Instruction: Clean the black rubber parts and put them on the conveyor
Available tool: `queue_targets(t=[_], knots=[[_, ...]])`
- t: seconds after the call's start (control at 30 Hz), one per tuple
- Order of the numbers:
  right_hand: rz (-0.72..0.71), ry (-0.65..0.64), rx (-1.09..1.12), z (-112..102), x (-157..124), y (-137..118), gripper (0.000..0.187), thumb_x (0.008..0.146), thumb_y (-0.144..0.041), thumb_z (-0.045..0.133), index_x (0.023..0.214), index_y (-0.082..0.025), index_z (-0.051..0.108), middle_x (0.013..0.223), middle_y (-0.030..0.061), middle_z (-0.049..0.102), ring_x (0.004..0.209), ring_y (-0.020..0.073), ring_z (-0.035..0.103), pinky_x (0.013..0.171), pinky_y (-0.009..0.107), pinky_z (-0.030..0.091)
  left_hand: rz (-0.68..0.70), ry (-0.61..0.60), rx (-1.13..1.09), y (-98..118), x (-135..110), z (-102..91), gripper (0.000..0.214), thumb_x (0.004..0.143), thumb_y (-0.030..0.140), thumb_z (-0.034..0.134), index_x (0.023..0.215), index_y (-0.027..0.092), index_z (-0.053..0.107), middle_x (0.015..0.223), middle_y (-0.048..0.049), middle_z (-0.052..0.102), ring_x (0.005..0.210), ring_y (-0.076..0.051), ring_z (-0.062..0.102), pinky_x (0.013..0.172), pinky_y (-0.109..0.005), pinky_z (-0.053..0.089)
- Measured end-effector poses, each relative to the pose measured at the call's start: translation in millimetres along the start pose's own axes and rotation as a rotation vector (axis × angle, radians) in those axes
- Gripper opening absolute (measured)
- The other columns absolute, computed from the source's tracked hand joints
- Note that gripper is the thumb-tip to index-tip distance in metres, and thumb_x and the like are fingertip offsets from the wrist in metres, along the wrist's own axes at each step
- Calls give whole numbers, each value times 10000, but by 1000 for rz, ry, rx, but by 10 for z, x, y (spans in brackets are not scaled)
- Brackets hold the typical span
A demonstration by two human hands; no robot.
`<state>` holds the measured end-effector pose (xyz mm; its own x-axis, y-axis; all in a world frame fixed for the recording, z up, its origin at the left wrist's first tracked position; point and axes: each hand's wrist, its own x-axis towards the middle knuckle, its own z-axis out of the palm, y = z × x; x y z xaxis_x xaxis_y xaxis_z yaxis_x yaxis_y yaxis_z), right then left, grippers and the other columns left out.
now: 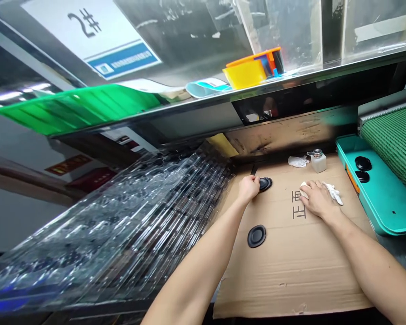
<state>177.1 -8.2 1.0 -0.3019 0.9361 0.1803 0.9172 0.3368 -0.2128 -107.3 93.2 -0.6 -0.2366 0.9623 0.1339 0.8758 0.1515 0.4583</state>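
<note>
My left hand [248, 188] is curled round the edge of a round black disc part [265, 183] lying on the cardboard sheet [291, 257]. My right hand [316, 198] presses down on a white cloth [333, 192], fingers closed over it, beside black printed characters on the cardboard. A second black disc [256, 235] lies flat on the cardboard, nearer to me, between my two forearms and touched by neither hand.
Stacked clear plastic trays [128, 225] fill the left. A teal tray [375, 189] with two black discs sits right, beside a green conveyor belt [395, 140]. A small bottle [318, 161] and a crumpled wipe [297, 161] stand behind. The shelf above holds green [71, 108] and yellow [245, 73] bins.
</note>
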Motion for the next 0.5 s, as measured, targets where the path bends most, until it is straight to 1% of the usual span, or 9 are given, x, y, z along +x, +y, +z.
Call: queue_targets(t=[0.1, 0.17, 0.2, 0.27, 0.33, 0.4, 0.47, 0.5], knots=[[-3, -4, 9, 13, -5, -11, 269, 983, -385, 515, 1161, -240, 656, 1285, 105, 591, 1176, 271, 495, 1012, 407, 370, -9, -14, 66, 1, 8, 42, 370, 905, 390, 507, 954, 132, 768, 1030, -213, 742, 983, -343, 689, 883, -414, 498], [-6, 0, 19, 37, -10, -5, 278, 989, -386, 505, 1177, -241, 649, 1302, 107, 582, 1188, 273, 486, 1025, 421, 361, -10, -7, 94, 19, 3, 36, 461, 923, 460, 470, 1069, 128, 753, 1164, -233, 701, 1101, -364, 654, 964, -454, 474], [-9, 4, 23, 52, -9, 3, 280, 990, -386, 501, 1182, -242, 647, 1308, 107, 578, 1191, 274, 483, 1031, 428, 357, 12, -9, 102, 36, 2, 32, 520, 930, 503, 450, 1156, 127, 728, 1247, -233, 665, 1180, -365, 618, 1017, -464, 449], [-13, 11, 26, 87, 5, 20, 280, 989, -385, 502, 1181, -240, 647, 1307, 108, 576, 1189, 277, 480, 1032, 439, 356, 117, -50, 113, 85, 7, 28, 653, 903, 600, 470, 1338, 140, 630, 1407, -211, 571, 1322, -350, 525, 1107, -454, 386], [-5, 10, 26, 110, 39, 17, 281, 988, -382, 502, 1177, -232, 647, 1289, 116, 578, 1186, 278, 479, 1020, 439, 368, 267, -174, 132, 144, 24, 24, 793, 808, 654, 587, 1419, 150, 558, 1471, -182, 530, 1367, -329, 489, 1142, -410, 360], [19, -9, 30, 97, 70, -30, 285, 987, -382, 504, 1173, -222, 648, 1262, 123, 587, 1188, 278, 477, 1004, 433, 386, 362, -318, 163, 210, 46, -10, 823, 705, 642, 692, 1352, 141, 613, 1423, -172, 586, 1318, -319, 543, 1124, -369, 387], [60, -33, 37, 26, 52, -122, 280, 976, -382, 531, 1159, -211, 655, 1241, 130, 599, 1189, 283, 482, 993, 436, 405, 375, -414, 196, 294, 50, -97, 737, 639, 649, 726, 1174, 142, 711, 1287, -158, 687, 1203, -313, 628, 1058, -350, 451], [73, -37, 39, -31, 9, -177, 271, 964, -377, 556, 1144, -203, 660, 1232, 133, 607, 1186, 288, 489, 987, 442, 415, 366, -433, 207, 347, 32, -159, 709, 615, 684, 722, 1090, 158, 735, 1214, -138, 726, 1131, -308, 665, 1003, -350, 491]])
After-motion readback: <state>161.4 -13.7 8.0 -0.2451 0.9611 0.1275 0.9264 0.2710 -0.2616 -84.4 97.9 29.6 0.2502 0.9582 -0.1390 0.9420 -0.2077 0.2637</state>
